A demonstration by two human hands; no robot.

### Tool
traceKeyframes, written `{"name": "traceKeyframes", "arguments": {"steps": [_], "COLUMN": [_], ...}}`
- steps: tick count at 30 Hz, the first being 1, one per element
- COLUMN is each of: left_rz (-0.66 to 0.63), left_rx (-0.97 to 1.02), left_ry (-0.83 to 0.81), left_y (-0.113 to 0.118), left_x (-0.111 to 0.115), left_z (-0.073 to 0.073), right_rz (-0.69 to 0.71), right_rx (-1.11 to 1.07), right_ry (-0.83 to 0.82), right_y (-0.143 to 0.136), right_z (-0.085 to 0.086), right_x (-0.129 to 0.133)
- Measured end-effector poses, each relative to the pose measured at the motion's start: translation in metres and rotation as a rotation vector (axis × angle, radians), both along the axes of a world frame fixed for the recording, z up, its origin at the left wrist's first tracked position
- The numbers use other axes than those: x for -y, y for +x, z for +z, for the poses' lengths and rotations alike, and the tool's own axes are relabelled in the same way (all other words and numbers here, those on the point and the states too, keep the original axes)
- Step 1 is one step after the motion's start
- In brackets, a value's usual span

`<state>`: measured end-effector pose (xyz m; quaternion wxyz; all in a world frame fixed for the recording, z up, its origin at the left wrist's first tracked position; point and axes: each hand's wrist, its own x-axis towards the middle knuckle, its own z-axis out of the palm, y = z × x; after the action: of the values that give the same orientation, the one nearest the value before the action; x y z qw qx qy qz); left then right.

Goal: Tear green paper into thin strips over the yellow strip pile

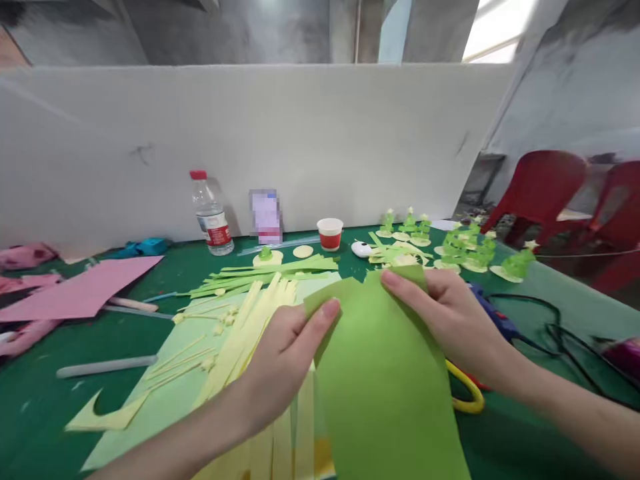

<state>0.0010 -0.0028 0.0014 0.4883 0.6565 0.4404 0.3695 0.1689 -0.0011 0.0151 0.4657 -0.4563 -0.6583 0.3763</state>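
A sheet of green paper [385, 380] is stretched between my two hands, its upper edge dipping where the hands come apart. My left hand [285, 360] pinches its upper left edge, thumb on top. On the upper right, my right hand [445, 313] grips the same sheet with the thumb pressed over it. Long pale yellow paper strips [247, 327] lie under and beside my left hand, partly hidden by it. Scissors with a yellow handle [467, 390] show below my right wrist, the rest covered by the paper. A blue glue gun [493, 313] lies behind that wrist.
Small green paper trees [515, 263] stand at the back right. Along the white board are a water bottle [214, 217], a blurred phone [267, 217] and a paper cup [330, 235]. Pink sheets [80, 287] and a glue stick [107, 367] lie left; a black cable [555, 320] runs right.
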Motion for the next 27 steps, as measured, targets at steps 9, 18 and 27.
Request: {"name": "traceKeyframes", "arguments": {"steps": [9, 18, 27], "left_rz": [-0.032, 0.245, -0.008], "left_rx": [0.147, 0.136, -0.019], "left_ry": [0.010, 0.112, 0.132], "left_y": [0.003, 0.000, 0.005], "left_x": [0.012, 0.001, 0.002], "left_z": [0.003, 0.007, -0.003], "right_rz": [-0.074, -0.085, -0.236], "right_rx": [-0.108, -0.040, 0.089], "right_ry": [0.013, 0.016, 0.147], "right_y": [-0.003, -0.002, 0.006], "right_z": [0.003, 0.005, -0.003], "right_x": [0.014, 0.009, -0.004]}}
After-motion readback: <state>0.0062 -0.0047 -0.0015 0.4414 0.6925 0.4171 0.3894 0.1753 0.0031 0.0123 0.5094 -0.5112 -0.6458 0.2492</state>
